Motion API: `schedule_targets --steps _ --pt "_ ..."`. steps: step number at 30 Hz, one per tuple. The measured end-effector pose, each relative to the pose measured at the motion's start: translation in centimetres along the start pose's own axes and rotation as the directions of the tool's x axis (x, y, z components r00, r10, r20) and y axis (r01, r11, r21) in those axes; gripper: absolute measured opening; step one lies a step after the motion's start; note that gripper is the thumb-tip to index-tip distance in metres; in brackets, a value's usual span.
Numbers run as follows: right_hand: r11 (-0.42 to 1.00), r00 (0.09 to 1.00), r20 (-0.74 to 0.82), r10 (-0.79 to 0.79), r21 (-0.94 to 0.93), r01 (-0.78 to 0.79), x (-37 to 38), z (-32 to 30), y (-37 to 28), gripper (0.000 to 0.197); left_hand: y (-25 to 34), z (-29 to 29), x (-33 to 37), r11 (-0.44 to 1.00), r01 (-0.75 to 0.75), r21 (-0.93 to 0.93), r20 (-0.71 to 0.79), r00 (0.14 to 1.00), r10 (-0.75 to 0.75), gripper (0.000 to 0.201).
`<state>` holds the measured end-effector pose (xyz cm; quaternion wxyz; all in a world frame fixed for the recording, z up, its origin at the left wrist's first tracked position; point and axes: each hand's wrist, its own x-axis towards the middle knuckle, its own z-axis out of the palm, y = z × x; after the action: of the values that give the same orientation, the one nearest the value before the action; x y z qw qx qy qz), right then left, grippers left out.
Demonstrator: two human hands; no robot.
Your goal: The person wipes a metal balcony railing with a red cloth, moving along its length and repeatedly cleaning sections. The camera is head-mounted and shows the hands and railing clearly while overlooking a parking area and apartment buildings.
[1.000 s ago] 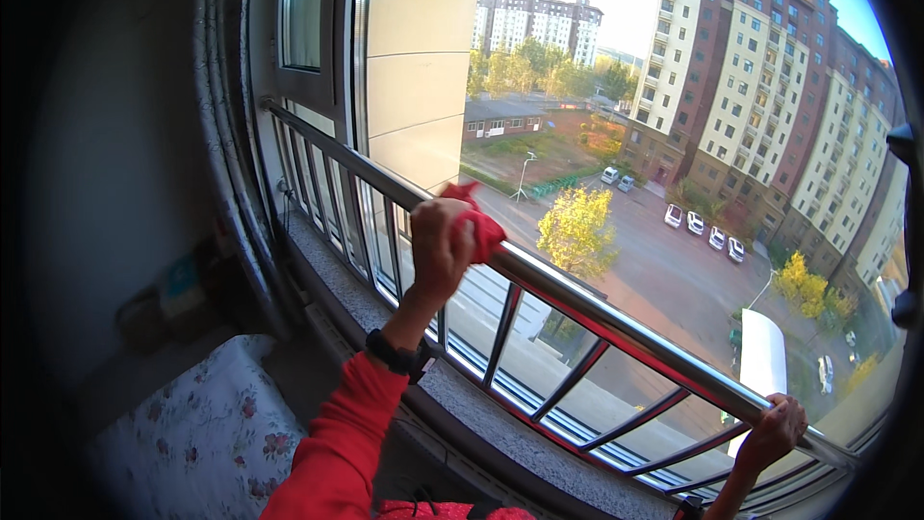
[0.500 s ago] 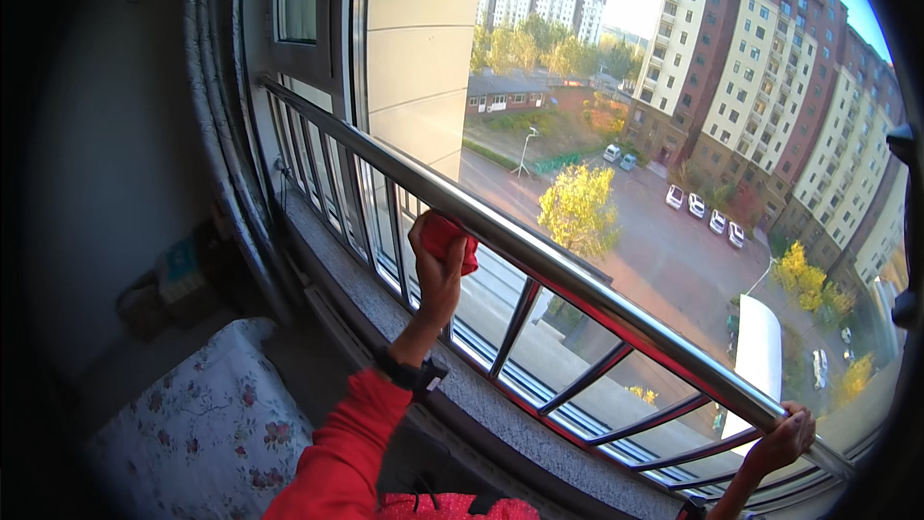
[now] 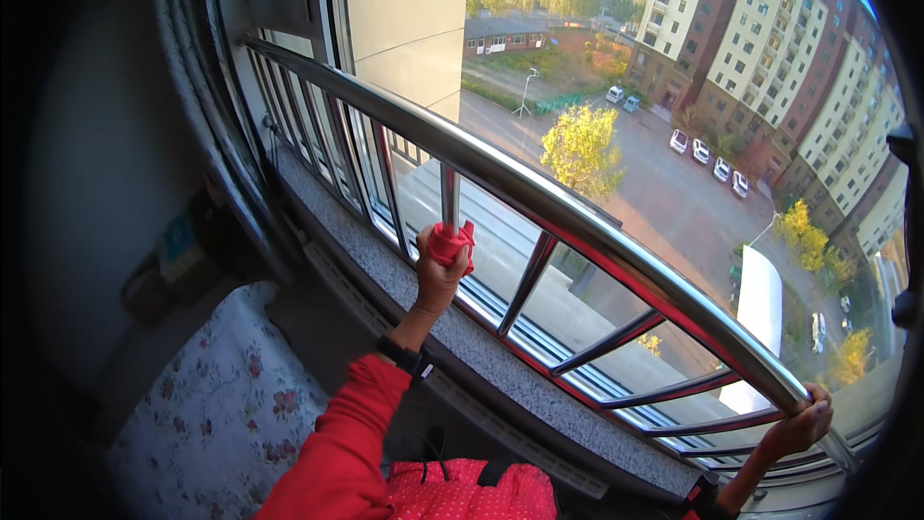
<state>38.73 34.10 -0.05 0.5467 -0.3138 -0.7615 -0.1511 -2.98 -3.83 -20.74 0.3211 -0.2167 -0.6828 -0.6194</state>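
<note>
My left hand (image 3: 438, 274) is closed round a red cloth (image 3: 449, 244), which wraps one upright metal bar (image 3: 449, 195) of the window railing. The cloth sits partway down that bar, below the thick shiny handrail (image 3: 500, 178). At the far right end of the handrail, my right hand (image 3: 805, 421) grips the rail, with fingers curled over its top. Both arms wear red sleeves and a dark band at the wrist.
A speckled stone sill (image 3: 462, 361) runs below the railing. On the left hang wrapped vertical pipes (image 3: 207, 135), with a flower-patterned cover (image 3: 226, 395) beneath them. Beyond the railing, far below, are parked cars (image 3: 702, 150), a yellow tree (image 3: 582, 149) and tall buildings (image 3: 746, 48).
My left hand has slid the red cloth down the upright bar, away from the handrail. My right hand keeps its hold on the rail. The whole view has shifted a little.
</note>
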Motion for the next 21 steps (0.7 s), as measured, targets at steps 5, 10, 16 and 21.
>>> schedule_targets --steps 5,10,16,21 --pt "0.996 0.995 0.023 0.093 -0.016 -0.093 -0.1 0.0 -0.4 0.054 -4.5 0.4 -6.3 0.977 0.186 0.104 0.018 0.982 -0.189 0.06" --pt "0.997 0.996 -0.036 0.078 0.005 -0.078 -0.2 0.5 0.0 0.054 -6.1 0.8 -8.8 0.954 0.286 0.089 0.018 0.957 -0.289 0.055" --pt "1.0 0.997 -0.079 0.014 0.017 -0.013 -0.3 0.7 0.2 0.048 -1.2 -0.3 -4.0 0.982 0.185 0.042 0.033 0.982 -0.187 0.058" --pt "0.999 0.997 -0.052 -0.05 0.007 0.05 -0.1 0.0 -0.7 0.044 6.1 -0.1 5.8 0.999 -0.03 -0.026 -0.051 0.998 0.028 0.057"
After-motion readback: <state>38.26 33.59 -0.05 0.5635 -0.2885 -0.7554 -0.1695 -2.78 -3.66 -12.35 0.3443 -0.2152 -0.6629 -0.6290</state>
